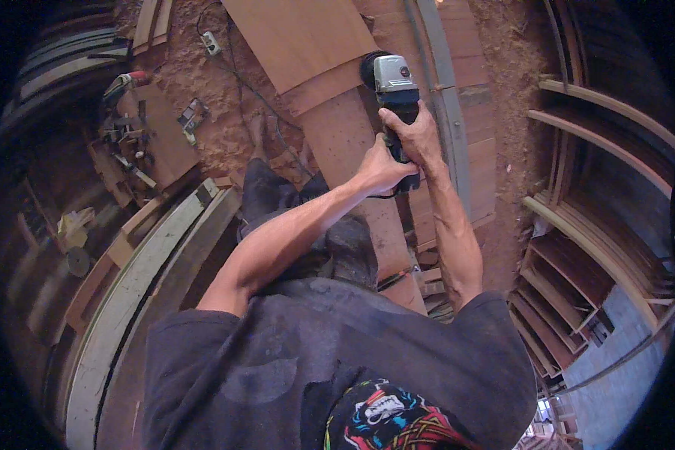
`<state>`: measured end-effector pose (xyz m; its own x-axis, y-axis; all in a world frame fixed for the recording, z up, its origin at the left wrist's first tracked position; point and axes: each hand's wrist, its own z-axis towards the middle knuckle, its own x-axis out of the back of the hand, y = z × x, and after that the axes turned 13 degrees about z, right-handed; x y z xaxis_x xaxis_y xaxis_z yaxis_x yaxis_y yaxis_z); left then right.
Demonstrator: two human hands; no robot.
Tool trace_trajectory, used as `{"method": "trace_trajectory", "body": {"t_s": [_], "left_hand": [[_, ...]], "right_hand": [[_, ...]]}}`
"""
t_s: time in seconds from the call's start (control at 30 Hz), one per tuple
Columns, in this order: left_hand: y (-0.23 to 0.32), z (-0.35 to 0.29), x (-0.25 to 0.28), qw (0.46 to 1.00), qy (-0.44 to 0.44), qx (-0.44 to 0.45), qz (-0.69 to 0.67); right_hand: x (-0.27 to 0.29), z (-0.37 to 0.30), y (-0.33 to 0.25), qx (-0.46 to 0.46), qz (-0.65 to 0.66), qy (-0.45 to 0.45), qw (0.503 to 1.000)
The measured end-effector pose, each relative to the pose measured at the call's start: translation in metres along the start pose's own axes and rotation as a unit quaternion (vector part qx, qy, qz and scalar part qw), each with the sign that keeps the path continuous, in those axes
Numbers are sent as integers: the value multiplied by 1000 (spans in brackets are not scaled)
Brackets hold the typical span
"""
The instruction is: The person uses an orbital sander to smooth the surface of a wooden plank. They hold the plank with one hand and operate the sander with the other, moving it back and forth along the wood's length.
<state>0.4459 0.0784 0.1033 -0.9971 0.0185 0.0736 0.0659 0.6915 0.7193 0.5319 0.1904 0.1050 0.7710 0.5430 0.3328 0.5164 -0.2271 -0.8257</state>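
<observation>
Both my hands are wrapped round an angle grinder (394,73) with a silver head and a dark body. My right hand (420,136) grips the body just behind the head. Lower down, my left hand (386,169) closes on the rear of the body. The grinder's dark round disc (368,69) lies against or just over the edge of a wide reddish-brown wooden board (300,37); whether it touches cannot be made out. Under the tool runs another wooden panel (345,139).
A white power strip (211,43) and dark cable lie on the dusty floor to the left. Further left, tools sit on a wooden board (161,127). Long timber beams (139,300) flank my left side. A grey beam (450,112) and wooden shelves (555,292) stand at right.
</observation>
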Motion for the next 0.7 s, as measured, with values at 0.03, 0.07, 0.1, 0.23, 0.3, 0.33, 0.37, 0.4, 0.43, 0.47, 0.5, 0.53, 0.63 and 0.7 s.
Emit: {"method": "trace_trajectory", "body": {"t_s": [0.03,0.07,0.1,0.23,0.3,0.33,0.37,0.4,0.43,0.47,0.5,0.53,0.63,0.7], "left_hand": [[-1,0,1,1000,-1,-7,-4],[-3,0,1,1000,-3,-14,-8],[-4,1,1,1000,-4,-21,-13],[2,2,7,1000,-20,-1,5],[-1,4,5,1000,-20,-10,-13],[2,2,8,1000,-22,-12,-7],[6,-2,11,1000,-24,-13,-1],[8,-6,13,1000,-26,-14,4],[1,-6,10,1000,-10,-25,-7],[-13,-5,3,999,7,-36,-19],[-27,-5,-3,998,23,-47,-32],[-35,-11,-3,998,27,-31,-40],[-61,-33,-1,992,-2,6,-127],[-76,-43,-3,994,47,-24,-101]], "right_hand": [[-2,-1,-1,0,-9,0,1000],[-3,-2,-2,0,-19,0,1000],[-3,-1,-1,-2,-7,1,1000],[-2,-3,-8,1,30,3,1000],[-2,-4,-12,3,33,3,999],[-1,-4,-10,0,28,5,1000],[-1,-3,-8,-4,23,7,1000],[-2,-4,-4,0,11,6,1000],[-5,-7,-1,4,0,4,1000],[-10,-10,2,9,-12,2,1000],[-16,-13,2,5,-25,-8,1000],[-23,-18,4,-2,-37,-14,999],[-46,-35,10,-2,-78,-49,996],[-59,-44,2,-1,-60,-91,994]]}}
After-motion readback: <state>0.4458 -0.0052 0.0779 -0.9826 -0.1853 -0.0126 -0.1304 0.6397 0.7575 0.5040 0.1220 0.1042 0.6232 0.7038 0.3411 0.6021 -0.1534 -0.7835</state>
